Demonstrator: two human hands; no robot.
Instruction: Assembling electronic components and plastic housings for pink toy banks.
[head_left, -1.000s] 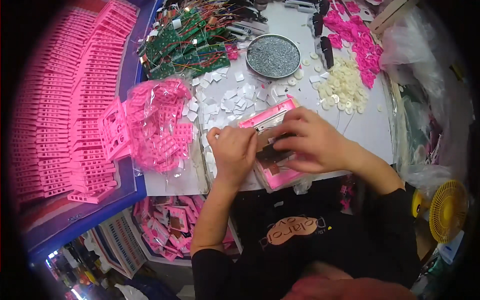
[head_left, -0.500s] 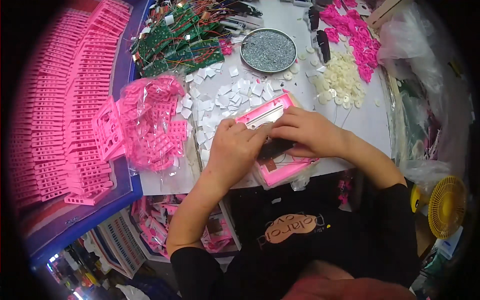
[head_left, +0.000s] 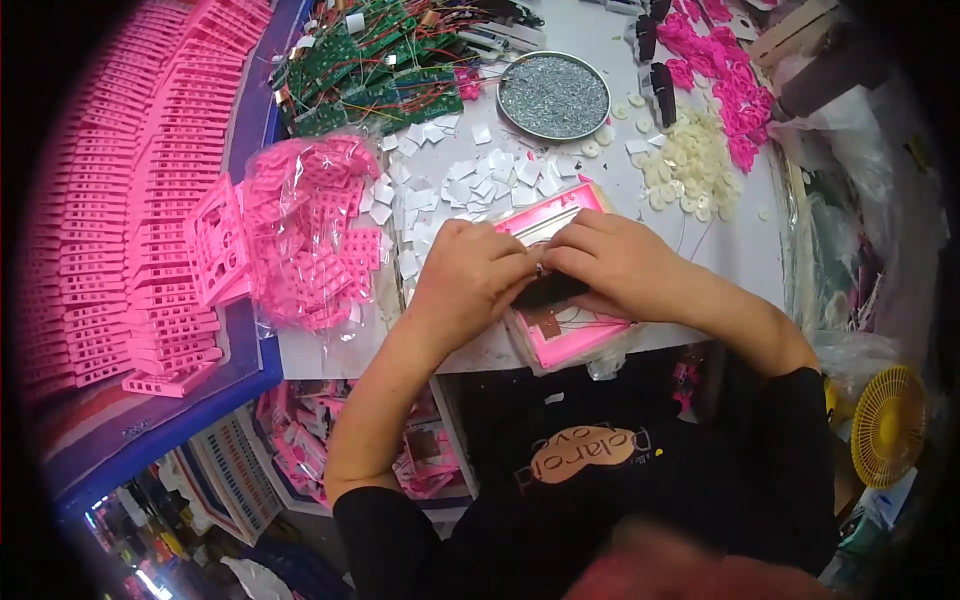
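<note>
A pink plastic casing (head_left: 567,347) lies tilted on a whitish, plastic-wrapped base at the front of the table. Over its middle, my left hand (head_left: 468,272) and my right hand (head_left: 622,262) meet with fingertips almost touching. Both have bent, pinched fingers; what sits between the tips is too small to make out. Just below them is a dark, flat part (head_left: 550,291), half covered by the fingers. Thin wires and a small brown square (head_left: 549,325) show inside the casing, along with a silvery strip near its far end.
White square pads (head_left: 480,185) lie scattered beyond the casing. Behind are green circuit boards (head_left: 400,90) with wires and a round tin of small metal screws (head_left: 554,95). Cream discs (head_left: 695,165) and pink pieces (head_left: 715,70) fill the right. Bagged pink parts (head_left: 310,230) and stacked pink frames (head_left: 170,200) stand left.
The view has shifted slightly. My left fingers have curled in closer to the right fingertips above the casing, while both hands stay over the same spot.
</note>
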